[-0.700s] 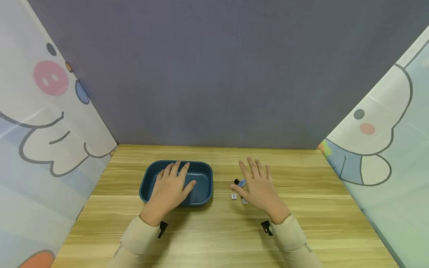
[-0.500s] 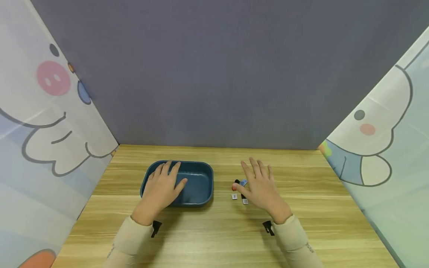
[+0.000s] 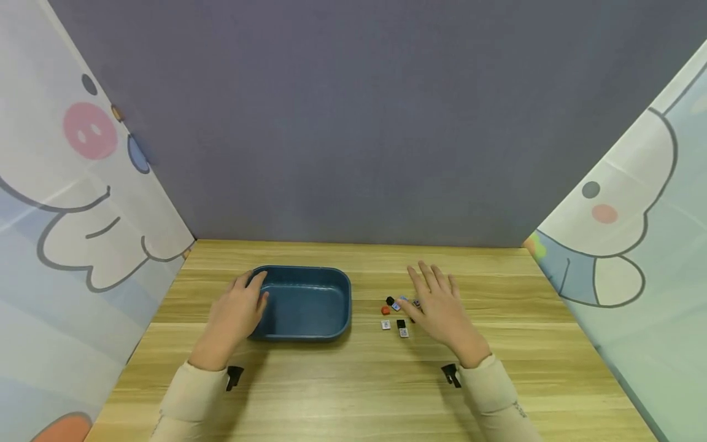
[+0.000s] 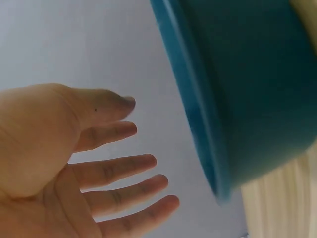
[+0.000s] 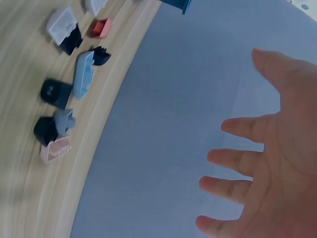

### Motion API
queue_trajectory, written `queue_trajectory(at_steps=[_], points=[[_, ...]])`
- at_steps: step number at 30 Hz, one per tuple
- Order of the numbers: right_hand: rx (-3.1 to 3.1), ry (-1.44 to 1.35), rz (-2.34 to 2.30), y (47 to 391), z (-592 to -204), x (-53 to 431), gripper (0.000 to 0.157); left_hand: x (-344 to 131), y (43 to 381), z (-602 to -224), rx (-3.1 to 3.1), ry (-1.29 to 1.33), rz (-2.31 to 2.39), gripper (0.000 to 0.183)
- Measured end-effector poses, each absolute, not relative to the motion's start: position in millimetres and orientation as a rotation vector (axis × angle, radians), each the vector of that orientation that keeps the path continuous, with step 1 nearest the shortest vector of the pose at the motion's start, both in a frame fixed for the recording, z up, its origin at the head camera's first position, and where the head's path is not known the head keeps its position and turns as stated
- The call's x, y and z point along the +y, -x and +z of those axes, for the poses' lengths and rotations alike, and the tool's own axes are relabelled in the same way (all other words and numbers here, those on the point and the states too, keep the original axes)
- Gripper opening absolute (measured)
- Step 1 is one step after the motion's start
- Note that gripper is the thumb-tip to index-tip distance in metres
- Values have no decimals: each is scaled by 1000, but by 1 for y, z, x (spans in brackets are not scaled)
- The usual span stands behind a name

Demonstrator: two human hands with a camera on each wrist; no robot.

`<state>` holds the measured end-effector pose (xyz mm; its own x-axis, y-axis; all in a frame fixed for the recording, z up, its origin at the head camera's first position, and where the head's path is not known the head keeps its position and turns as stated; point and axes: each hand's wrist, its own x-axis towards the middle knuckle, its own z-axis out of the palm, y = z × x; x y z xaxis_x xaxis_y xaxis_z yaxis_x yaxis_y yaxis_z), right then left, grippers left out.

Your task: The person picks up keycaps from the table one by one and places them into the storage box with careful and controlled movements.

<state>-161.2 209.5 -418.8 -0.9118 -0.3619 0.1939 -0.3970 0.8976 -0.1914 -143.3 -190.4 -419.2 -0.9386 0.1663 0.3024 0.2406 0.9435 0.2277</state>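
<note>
My left hand (image 3: 229, 316) is held over the left end of a dark blue rectangular basin (image 3: 304, 307), fingers extended and holding nothing. In the left wrist view its fingertips stand apart from the basin's rim (image 4: 203, 119). To the right, my right hand (image 3: 442, 316) hovers with spread fingers beside several small keycaps, its palm bare in the right wrist view. Among them are a red keycap (image 3: 385, 310), a white keycap (image 3: 385, 325) and a black keycap (image 3: 401, 323). A long blue keycap (image 5: 83, 74) and a pink keycap (image 5: 55, 148) show up close. My right hand partly hides the group in the head view.
Everything stands on a wood-grain table (image 3: 342, 393). A grey panel (image 3: 353, 123) rises behind its far edge. Cartoon-printed sheets flank it at the left (image 3: 72, 245) and right (image 3: 635, 264). Dark clips (image 3: 234, 377) stick out at both wrists.
My left hand has moved left, from over the basin's middle to its left end, uncovering its inside. My right hand has shifted slightly right, revealing more keycaps. The basin and keycaps stay put.
</note>
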Motion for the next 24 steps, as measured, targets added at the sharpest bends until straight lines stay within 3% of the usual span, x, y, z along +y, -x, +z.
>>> queue_trajectory(at_steps=[24], points=[[-2888,-509,261,175,-447,260,44,-227,138,-439,-2926,193,-472,36]])
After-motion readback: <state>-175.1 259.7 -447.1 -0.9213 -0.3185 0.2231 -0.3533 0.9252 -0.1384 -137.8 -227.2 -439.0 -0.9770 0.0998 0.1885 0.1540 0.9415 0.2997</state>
